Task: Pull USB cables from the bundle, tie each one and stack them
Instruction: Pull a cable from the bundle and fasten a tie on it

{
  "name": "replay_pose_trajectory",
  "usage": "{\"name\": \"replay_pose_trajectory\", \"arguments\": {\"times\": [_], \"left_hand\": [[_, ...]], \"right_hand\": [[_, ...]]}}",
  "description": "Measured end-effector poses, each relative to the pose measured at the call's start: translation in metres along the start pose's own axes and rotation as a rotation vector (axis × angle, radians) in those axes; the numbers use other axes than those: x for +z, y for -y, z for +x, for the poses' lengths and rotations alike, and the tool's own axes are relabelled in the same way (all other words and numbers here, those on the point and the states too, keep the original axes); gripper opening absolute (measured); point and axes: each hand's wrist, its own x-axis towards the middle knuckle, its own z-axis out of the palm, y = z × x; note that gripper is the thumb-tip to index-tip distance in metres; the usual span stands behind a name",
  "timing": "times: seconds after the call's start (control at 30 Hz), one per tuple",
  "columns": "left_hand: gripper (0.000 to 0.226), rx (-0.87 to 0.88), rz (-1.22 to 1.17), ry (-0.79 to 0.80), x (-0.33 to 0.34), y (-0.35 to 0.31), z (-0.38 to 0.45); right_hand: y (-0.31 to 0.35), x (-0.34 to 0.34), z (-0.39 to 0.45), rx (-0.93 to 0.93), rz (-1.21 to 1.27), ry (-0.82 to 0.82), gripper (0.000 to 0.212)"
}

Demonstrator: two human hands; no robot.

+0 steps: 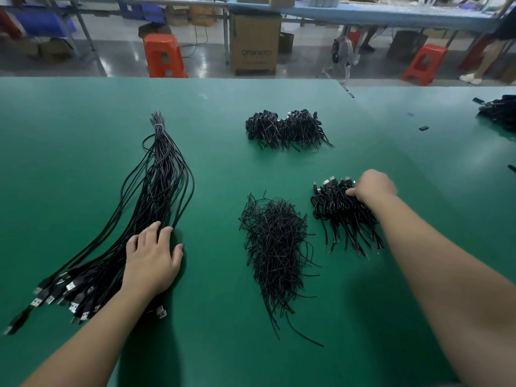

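Note:
A long bundle of black USB cables (156, 185) lies on the left of the green table (83, 121), bound at its far end, with silver plugs fanned out near me. My left hand (150, 261) rests flat on the bundle's near part, fingers spread. A stack of tied cables (337, 213) sits at the right; my right hand (372, 188) is curled over its far right side, fingertips among the cables. Between them lies a loose pile of thin black twist ties (275, 247).
A second heap of tied cables (287, 129) lies farther back at centre. More black cables (499, 113) sit at the far right edge, with a small black piece (423, 128) nearby. Beyond the table stand red stools (164, 55), a cardboard box (255, 43) and other benches.

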Motion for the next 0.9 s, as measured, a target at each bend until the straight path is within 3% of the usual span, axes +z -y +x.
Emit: {"name": "replay_pose_trajectory", "arguments": {"times": [0.27, 0.4, 0.47, 0.57, 0.7, 0.8, 0.9], "left_hand": [[0.05, -0.004, -0.014, 0.002, -0.001, 0.001, 0.0], [0.051, -0.014, -0.035, 0.0, -0.004, 0.0, -0.001], [0.05, -0.025, -0.059, -0.001, -0.005, 0.001, -0.001], [0.043, -0.032, -0.108, -0.021, -0.007, 0.001, -0.001], [0.021, -0.031, -0.198, -0.057, -0.009, 0.001, -0.002], [0.009, -0.044, -0.256, -0.081, -0.011, 0.001, -0.003], [0.013, -0.07, -0.298, -0.089, -0.012, 0.002, -0.002]], "right_hand": [[0.001, -0.006, -0.008, -0.09, -0.054, -0.083, 0.043], [0.028, -0.009, -0.028, -0.301, 0.089, -0.238, 0.027], [0.051, -0.009, -0.048, -0.442, 0.182, -0.225, 0.025], [0.092, 0.002, -0.093, -0.669, 0.284, -0.085, 0.023], [0.136, 0.047, -0.161, -0.856, 0.402, 0.228, 0.023], [0.154, 0.095, -0.201, -0.864, 0.449, 0.462, 0.023], [0.158, 0.135, -0.226, -0.779, 0.471, 0.589, 0.024]]}}
